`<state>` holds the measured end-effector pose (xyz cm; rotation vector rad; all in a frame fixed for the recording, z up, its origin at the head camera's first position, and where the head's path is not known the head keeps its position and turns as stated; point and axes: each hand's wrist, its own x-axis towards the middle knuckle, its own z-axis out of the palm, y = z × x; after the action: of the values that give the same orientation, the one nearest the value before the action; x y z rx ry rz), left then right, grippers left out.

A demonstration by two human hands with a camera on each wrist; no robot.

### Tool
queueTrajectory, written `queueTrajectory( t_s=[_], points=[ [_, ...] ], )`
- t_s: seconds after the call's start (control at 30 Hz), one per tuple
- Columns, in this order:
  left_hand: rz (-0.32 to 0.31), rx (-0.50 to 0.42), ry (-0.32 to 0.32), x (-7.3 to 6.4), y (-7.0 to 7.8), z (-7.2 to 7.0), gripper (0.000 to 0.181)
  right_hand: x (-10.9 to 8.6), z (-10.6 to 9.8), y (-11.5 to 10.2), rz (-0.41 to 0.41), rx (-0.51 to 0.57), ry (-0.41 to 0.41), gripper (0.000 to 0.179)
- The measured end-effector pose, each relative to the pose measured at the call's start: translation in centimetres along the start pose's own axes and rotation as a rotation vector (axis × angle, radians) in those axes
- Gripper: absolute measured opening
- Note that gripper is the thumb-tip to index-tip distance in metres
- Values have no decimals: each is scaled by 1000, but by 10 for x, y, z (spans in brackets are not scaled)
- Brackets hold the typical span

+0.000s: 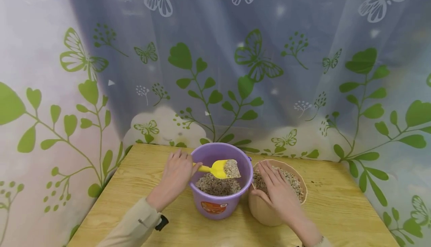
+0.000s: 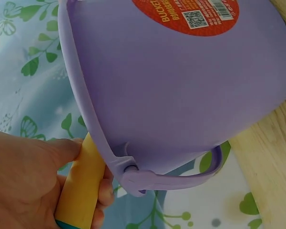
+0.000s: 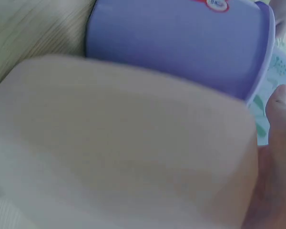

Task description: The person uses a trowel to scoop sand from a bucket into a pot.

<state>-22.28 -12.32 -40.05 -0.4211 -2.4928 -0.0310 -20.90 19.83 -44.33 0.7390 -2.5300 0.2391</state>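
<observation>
My left hand (image 1: 178, 170) grips the handle of a yellow toy shovel (image 1: 219, 169). Pale, coarse grains (image 1: 232, 169) lie on its blade, which is over the mouth of a purple bucket (image 1: 215, 206). More grains (image 1: 219, 185) lie inside the bucket. In the left wrist view, thumb and fingers curl round the yellow handle (image 2: 81, 186) beside the bucket rim. My right hand (image 1: 281, 192) lies with straight fingers over a beige pot (image 1: 264, 211) filled with similar grains (image 1: 293, 181); the right wrist view shows mainly the blurred pot wall (image 3: 124, 143).
Bucket and pot stand side by side on a wooden table (image 1: 134, 187). The bucket's purple carrying handle (image 2: 181, 181) hangs at its side. A curtain (image 1: 215, 71) printed with leaves and butterflies hangs behind the table. A few dark specks lie right of the pot.
</observation>
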Motion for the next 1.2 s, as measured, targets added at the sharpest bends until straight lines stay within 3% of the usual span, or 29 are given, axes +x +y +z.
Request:
queueTrajectory(
  t_s=[0.2, 0.37, 0.63, 0.77, 0.97, 1.07, 1.2],
  points=[
    [-8, -9, -5, -1, 2, 1, 41, -22, -17, 24, 76, 6, 12, 77],
    [5, 5, 4, 0, 3, 4, 44, -41, -31, 45, 209, 68, -84, 79],
    [21, -23, 35, 3, 7, 6, 45, -68, -43, 67, 333, 79, -193, 81],
    [18, -51, 53, 5, 9, 8, 44, -75, -41, 72, 330, 64, -189, 80],
    [60, -48, 134, 13, 13, 9, 45, -80, -35, 74, 333, 57, -217, 79],
    [69, -59, 120, 19, 18, 6, 46, -81, -33, 74, 344, 63, -234, 79],
    [77, -60, 46, 29, 26, -2, 47, -81, -32, 73, 339, 71, -231, 81]
  ],
)
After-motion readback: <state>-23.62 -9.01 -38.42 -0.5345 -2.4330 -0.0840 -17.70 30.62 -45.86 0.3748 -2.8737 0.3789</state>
